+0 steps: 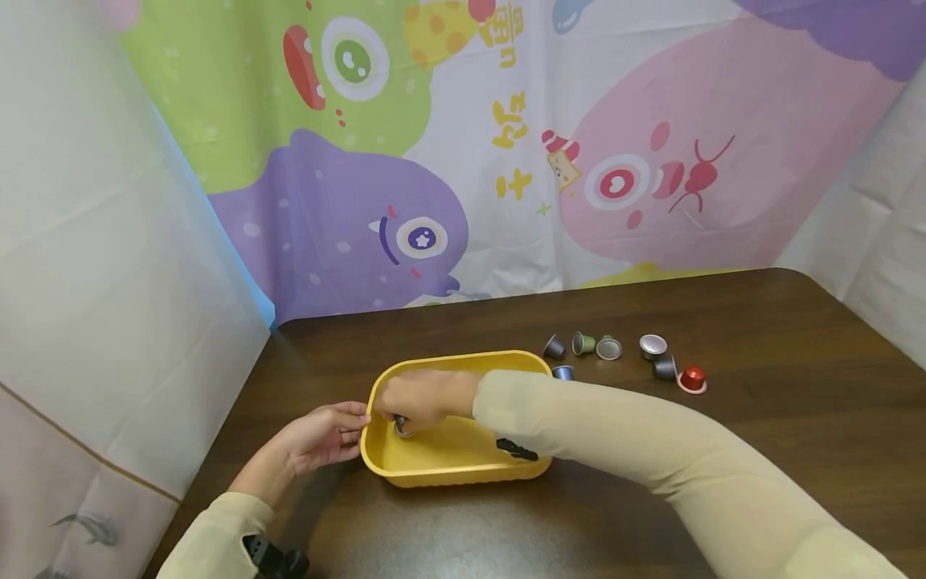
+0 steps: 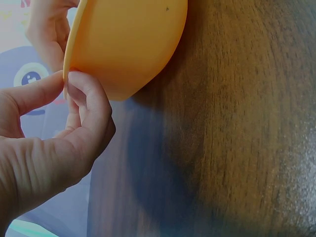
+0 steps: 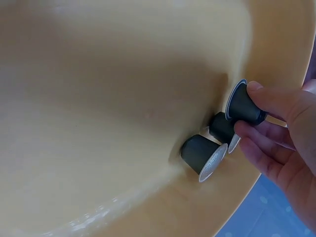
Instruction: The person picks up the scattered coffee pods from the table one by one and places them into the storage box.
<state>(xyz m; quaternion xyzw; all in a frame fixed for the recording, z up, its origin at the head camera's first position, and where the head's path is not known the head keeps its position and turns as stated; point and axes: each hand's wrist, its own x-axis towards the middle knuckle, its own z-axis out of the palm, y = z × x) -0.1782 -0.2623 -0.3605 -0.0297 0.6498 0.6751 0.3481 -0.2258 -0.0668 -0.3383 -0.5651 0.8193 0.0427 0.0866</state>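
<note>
A yellow plastic basin [image 1: 470, 476] sits on the dark wooden table. At its left end my left hand [image 1: 321, 438] pinches the rim between thumb and fingers, as the left wrist view shows. My right hand [image 1: 419, 396] reaches inside that same end. Between its thumb and fingers it holds a dark coffee capsule [image 3: 242, 104], tilted, above the basin floor. Two more dark capsules lie on their sides just below: one capsule [image 3: 198, 154] is in plain sight, while the other capsule [image 3: 220, 127] is partly hidden by the held one and the fingers.
Right of the basin several loose capsules lie on the table: a dark one [image 1: 555, 347], a green one [image 1: 583, 343], a silver-faced one [image 1: 653, 346] and a red one [image 1: 692, 379] among them. A blue capsule [image 1: 563, 373] lies close to the basin's right rim. A cartoon-printed curtain [image 1: 506, 241] hangs behind.
</note>
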